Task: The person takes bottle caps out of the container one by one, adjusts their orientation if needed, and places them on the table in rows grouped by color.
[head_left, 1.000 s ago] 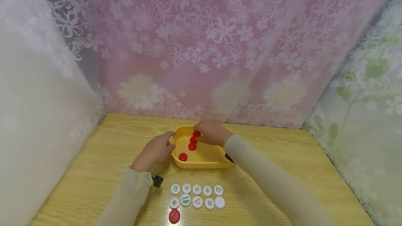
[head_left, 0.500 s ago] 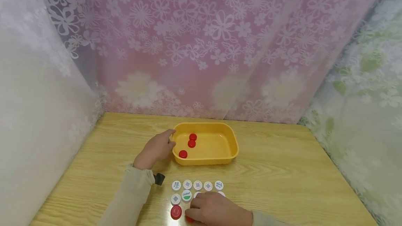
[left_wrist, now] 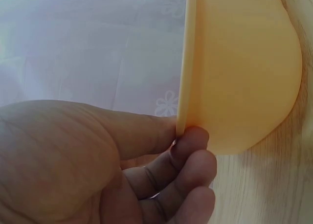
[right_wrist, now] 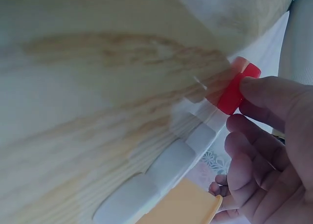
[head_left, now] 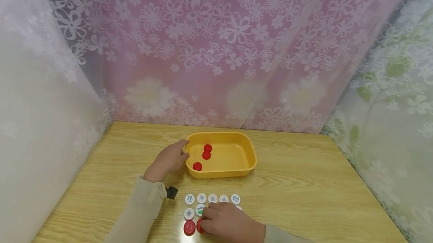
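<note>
My left hand [head_left: 167,162] pinches the left rim of a yellow plastic tub [head_left: 220,174]; the left wrist view shows its thumb and curled fingers [left_wrist: 195,168] on either side of the edge. Inside the tub lie three red bottle caps [head_left: 206,155]. At the table's front, my right hand [head_left: 231,223] holds another red bottle cap [head_left: 200,226] between thumb and fingers, low over the wood, right beside a red bottle cap [head_left: 189,228] on the table. Part of the held cap is hidden by the fingers, though its red side [right_wrist: 227,98] shows in the right wrist view.
Two rows of white bottle caps [head_left: 189,214] with printed tops sit between tub and right hand, which covers some of them. Behind the wooden table [head_left: 294,171] hangs a pink flowered curtain [head_left: 203,66]. Pale cloths [head_left: 50,141] stand at both sides.
My right hand has left the tub with a red bottle cap and come to the front of the table, then slid the cap slightly left and up. The left hand keeps its grip.
</note>
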The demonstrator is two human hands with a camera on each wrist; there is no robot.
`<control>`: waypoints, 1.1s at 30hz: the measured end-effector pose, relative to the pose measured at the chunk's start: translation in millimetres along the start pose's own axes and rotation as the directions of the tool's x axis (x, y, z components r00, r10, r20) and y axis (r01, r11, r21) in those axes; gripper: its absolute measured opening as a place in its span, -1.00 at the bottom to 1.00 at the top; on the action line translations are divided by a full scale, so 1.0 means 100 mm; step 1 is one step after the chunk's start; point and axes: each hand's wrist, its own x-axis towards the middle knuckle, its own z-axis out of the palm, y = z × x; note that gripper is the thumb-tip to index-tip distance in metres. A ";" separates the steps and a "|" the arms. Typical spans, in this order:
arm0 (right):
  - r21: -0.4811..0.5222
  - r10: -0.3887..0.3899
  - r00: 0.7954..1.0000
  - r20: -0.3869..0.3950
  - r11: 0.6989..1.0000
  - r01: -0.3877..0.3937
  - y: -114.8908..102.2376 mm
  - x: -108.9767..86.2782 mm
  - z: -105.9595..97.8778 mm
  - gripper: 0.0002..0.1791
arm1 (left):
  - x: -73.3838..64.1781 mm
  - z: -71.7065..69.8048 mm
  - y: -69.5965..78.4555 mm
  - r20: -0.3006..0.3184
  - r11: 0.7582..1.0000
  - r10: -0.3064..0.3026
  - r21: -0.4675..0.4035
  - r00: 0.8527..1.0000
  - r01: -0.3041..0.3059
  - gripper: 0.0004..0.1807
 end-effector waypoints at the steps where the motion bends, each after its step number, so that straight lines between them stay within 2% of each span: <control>1: 0.017 0.010 1.000 0.015 1.000 -0.010 0.00 0.00 0.00 -0.85 | 0.00 0.00 0.00 0.002 1.000 0.003 -0.004 1.000 -0.003 -0.39; 6: 0.033 -0.002 0.999 0.047 0.999 0.000 0.00 0.01 0.00 -0.80 | -0.02 0.03 -0.05 0.003 1.000 -0.017 -0.009 1.000 0.017 -0.39; 9: -0.003 -0.029 1.000 0.008 1.000 0.029 0.01 0.00 -0.01 -0.82 | -0.02 0.03 -0.06 -0.001 1.000 -0.013 -0.016 1.000 0.013 -0.37; 14: -0.006 -0.006 0.998 -0.062 1.000 0.006 0.10 -0.02 -0.16 -0.80 | -0.02 0.01 -0.02 0.005 1.000 0.009 -0.026 1.000 -0.009 -0.31; 19: -0.079 -0.020 0.985 -0.173 0.997 0.006 0.31 0.02 -0.36 -0.84 | -0.04 -0.03 0.01 0.022 0.999 -0.002 -0.032 1.000 0.003 -0.30; 23: -0.112 0.033 0.975 -0.222 0.992 -0.059 0.58 0.09 -0.52 -0.78 | -0.04 -0.04 0.00 0.046 0.998 -0.009 -0.068 0.999 0.012 -0.30; 25: -0.109 0.086 0.975 -0.206 0.988 -0.110 0.76 0.14 -0.61 -0.71 | -0.03 -0.03 -0.01 0.055 0.996 -0.017 -0.085 0.998 0.022 -0.30; 29: -0.093 0.209 0.971 -0.117 0.971 -0.220 1.14 0.27 -0.73 -0.63 | -0.03 -0.01 -0.03 0.056 0.995 -0.019 -0.101 0.998 0.025 -0.30; 33: -0.125 0.245 0.969 0.017 0.962 -0.241 1.49 0.46 -0.70 -0.67 | -0.04 0.02 -0.04 0.057 0.992 -0.027 -0.125 0.998 0.034 -0.31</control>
